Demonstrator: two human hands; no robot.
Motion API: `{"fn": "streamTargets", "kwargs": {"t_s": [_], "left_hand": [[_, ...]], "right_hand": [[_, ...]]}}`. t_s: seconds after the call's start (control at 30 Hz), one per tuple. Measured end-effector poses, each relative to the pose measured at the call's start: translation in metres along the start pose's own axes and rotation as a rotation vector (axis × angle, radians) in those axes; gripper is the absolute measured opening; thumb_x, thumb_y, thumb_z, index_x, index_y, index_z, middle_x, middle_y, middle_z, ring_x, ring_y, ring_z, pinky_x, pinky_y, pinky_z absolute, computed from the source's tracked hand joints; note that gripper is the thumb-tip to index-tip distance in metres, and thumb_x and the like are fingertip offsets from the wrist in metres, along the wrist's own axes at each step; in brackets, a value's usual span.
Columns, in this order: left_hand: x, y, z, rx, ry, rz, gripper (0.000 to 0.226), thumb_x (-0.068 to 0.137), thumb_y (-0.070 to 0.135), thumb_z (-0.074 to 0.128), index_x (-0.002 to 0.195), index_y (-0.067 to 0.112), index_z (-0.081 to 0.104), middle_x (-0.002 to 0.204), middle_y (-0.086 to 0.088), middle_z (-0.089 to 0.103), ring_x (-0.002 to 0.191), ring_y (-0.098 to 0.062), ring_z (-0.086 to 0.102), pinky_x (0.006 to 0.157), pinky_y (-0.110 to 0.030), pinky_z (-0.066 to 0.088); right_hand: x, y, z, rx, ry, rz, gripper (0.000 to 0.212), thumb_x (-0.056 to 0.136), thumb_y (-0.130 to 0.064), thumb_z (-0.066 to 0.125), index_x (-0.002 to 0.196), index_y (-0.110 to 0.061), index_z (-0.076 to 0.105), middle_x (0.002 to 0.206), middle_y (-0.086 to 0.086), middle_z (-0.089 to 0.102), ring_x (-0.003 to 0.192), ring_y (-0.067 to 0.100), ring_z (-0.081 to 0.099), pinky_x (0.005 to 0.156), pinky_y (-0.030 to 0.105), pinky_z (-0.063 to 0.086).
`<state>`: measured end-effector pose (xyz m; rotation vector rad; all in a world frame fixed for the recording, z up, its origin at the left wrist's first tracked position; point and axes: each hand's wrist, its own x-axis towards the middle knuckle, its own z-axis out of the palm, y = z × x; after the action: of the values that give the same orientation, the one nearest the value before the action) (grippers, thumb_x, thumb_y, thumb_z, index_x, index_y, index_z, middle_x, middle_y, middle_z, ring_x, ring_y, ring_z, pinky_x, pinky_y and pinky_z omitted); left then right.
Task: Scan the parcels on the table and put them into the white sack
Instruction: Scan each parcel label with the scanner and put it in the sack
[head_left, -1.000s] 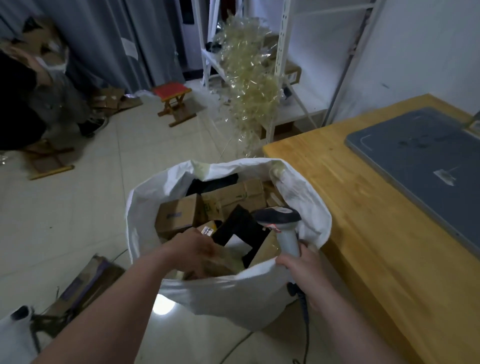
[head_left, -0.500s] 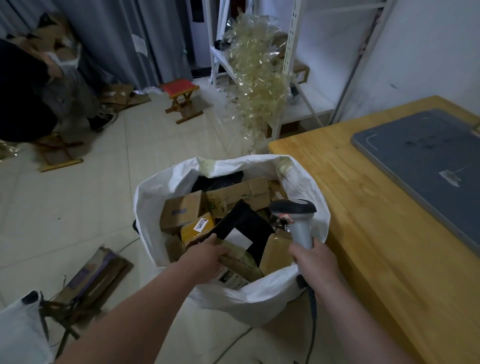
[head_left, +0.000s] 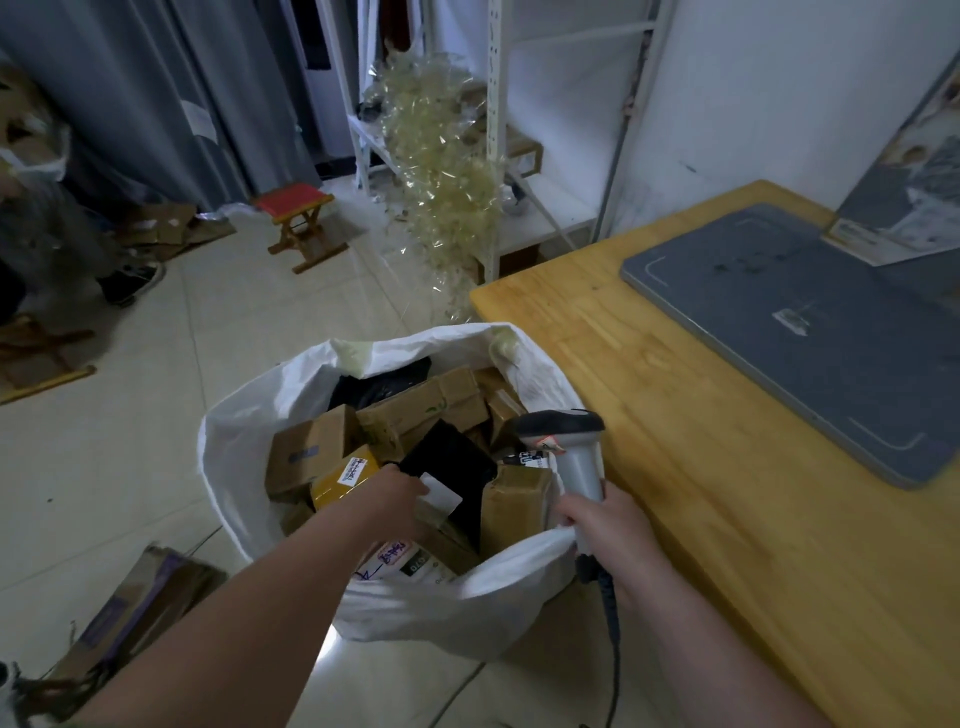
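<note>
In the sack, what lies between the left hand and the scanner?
In the head view, a black parcel and a brown box lie between the left hand and the scanner.

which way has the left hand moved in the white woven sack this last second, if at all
Yes: the left hand has slid from the near rim of the white woven sack toward the black flat parcel.
</note>
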<state>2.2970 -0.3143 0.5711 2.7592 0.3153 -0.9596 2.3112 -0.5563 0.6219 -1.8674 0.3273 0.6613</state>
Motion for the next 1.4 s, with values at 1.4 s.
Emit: {"fn": "streamTargets", "kwargs": {"t_s": [1.4], "left_hand": [[-0.033, 0.704, -0.044, -0.299, -0.033, 0.861, 0.039, 0.092, 0.025, 0.064, 0.129, 0.020, 0.057, 0.120, -0.001, 0.058, 0.102, -0.019, 0.058, 0.090, -0.038, 0.053]], "right_hand": [[-0.106, 0.132, -0.561, 0.578, 0.938, -0.157, 0.007, 0.086, -0.009, 0.060, 0.089, -0.012, 0.054, 0.073, 0.007, 0.053, 0.057, 0.017, 0.046, 0.055, 0.033, 0.040]]}}
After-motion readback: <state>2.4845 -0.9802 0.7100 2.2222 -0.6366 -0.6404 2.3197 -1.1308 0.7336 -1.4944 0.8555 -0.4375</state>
